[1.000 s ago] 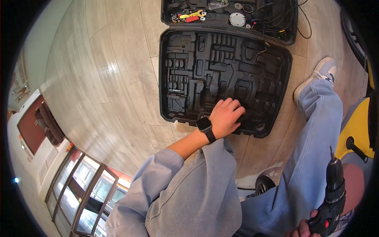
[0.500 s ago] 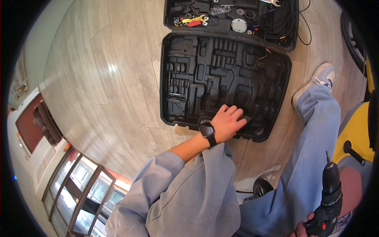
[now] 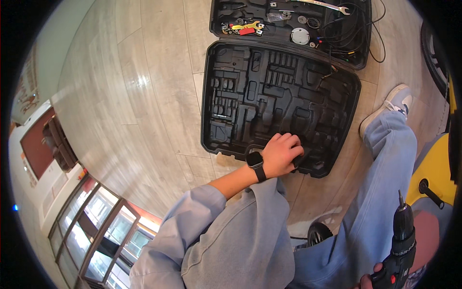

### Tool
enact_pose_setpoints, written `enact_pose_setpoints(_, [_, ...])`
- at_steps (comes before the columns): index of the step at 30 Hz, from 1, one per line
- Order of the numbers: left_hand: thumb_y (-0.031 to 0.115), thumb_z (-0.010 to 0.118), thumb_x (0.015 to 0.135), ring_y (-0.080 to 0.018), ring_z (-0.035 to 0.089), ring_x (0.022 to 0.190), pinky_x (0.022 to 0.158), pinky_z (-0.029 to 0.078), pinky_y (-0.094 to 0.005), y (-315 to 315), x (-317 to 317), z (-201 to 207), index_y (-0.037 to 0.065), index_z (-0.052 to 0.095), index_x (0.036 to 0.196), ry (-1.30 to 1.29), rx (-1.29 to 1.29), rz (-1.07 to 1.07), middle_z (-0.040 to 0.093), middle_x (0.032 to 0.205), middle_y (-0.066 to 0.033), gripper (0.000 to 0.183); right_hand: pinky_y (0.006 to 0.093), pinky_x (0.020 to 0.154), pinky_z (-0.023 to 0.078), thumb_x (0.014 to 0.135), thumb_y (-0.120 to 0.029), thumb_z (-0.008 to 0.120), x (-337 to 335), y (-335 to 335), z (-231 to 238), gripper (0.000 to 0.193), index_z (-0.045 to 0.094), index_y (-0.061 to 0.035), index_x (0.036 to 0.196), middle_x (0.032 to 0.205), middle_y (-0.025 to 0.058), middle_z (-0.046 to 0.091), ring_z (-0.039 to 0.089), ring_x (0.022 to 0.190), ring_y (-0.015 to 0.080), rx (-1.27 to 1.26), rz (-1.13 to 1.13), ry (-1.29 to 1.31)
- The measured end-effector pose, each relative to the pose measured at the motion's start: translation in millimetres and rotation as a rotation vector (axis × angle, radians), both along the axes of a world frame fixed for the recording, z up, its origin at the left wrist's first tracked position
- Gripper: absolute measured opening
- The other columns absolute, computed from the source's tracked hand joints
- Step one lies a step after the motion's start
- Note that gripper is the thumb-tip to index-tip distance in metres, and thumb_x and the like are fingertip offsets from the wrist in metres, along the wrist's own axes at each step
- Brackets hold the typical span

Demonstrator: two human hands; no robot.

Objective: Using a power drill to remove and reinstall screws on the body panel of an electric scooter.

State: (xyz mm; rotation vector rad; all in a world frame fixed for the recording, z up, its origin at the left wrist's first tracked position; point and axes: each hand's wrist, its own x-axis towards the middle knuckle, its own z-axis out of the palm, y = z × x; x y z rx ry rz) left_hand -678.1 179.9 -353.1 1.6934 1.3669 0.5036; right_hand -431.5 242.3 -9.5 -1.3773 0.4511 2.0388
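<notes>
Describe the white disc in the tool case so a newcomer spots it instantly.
Find the open black case on the floor, then its far half. Near that half's inner edge, between the yellow wrench and the black cables, lies the white disc: larger and paler than the round pieces just beyond it.

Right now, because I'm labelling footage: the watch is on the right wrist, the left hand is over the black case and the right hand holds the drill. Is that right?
Not quite: the watch is on the left wrist, as the head view shows. The left hand is over the black case, and the right hand holds the drill.
</notes>
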Motion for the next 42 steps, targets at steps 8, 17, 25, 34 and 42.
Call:
enact_pose_setpoints(8, [0.013, 0.070, 0.069, -0.0262, 0.057, 0.073, 0.063, 0.046, -0.0324, 9.1, 0.1, 14.9, 0.004, 0.057, 0.086, -0.288, -0.289, 0.319, 0.055, 0.083, -0.0082, 0.024, 0.0241, 0.054, 0.042, 0.086, -0.014, 0.064, -0.6, 3.0, 2.6, 0.058, 0.031, -0.0076, 0.133, 0.076, -0.0005, 0.045, 0.047, 0.055, 0.0071, -0.040, -0.019, -0.015])
enact_pose_setpoints(17, [0.017, 0.069, 0.069, -0.0276, 0.057, 0.068, 0.063, 0.044, -0.0355, 3.4, 2.7, 10.0, 0.006, 0.056, 0.088, -0.130, -0.171, 0.317, 0.058, 0.076, -0.0089, 0.025, 0.0232, 0.052, 0.042, 0.085, -0.013, 0.065, -2.4, 4.1, 2.9, 0.057, 0.033, -0.0077, 0.131, 0.075, -0.0008, 0.045, 0.047, 0.053, 0.0065, -0.062, 0.003, -0.044])
enact_pose_setpoints(25, [0.013, 0.068, 0.070, -0.0237, 0.055, 0.088, 0.072, 0.044, -0.0350, -6.4, 13.2, -5.0, 0.011, 0.059, 0.095, 0.074, 0.021, 0.190, 0.058, 0.090, -0.0056, 0.027, 0.0219, 0.050, 0.042, 0.084, -0.013, 0.066, -7.9, 6.6, 1.7, 0.056, 0.034, -0.0080, 0.129, 0.074, -0.0015, 0.046, 0.047, 0.051, 0.0050, -0.027, 0.062, -0.091])
enact_pose_setpoints(34, [0.010, 0.068, 0.069, -0.0252, 0.052, 0.094, 0.075, 0.042, -0.0360, 4.9, -6.6, 3.2, 0.009, 0.061, 0.097, 0.150, 0.118, 0.157, 0.056, 0.103, -0.0066, 0.028, 0.0231, 0.054, 0.042, 0.084, -0.011, 0.065, -7.7, 14.5, -0.4, 0.056, 0.035, -0.0064, 0.131, 0.076, -0.0006, 0.045, 0.046, 0.054, 0.0066, -0.050, 0.026, -0.101])
enact_pose_setpoints(42, [0.005, 0.068, 0.067, -0.0261, 0.055, 0.087, 0.072, 0.043, -0.0370, 26.7, -53.0, 10.4, 0.009, 0.062, 0.088, 0.163, 0.155, 0.218, 0.059, 0.095, -0.0048, 0.022, 0.0254, 0.058, 0.041, 0.086, -0.009, 0.056, -4.7, 23.4, -2.0, 0.057, 0.030, -0.0063, 0.137, 0.078, 0.0014, 0.043, 0.044, 0.057, 0.0083, -0.095, -0.111, -0.129])
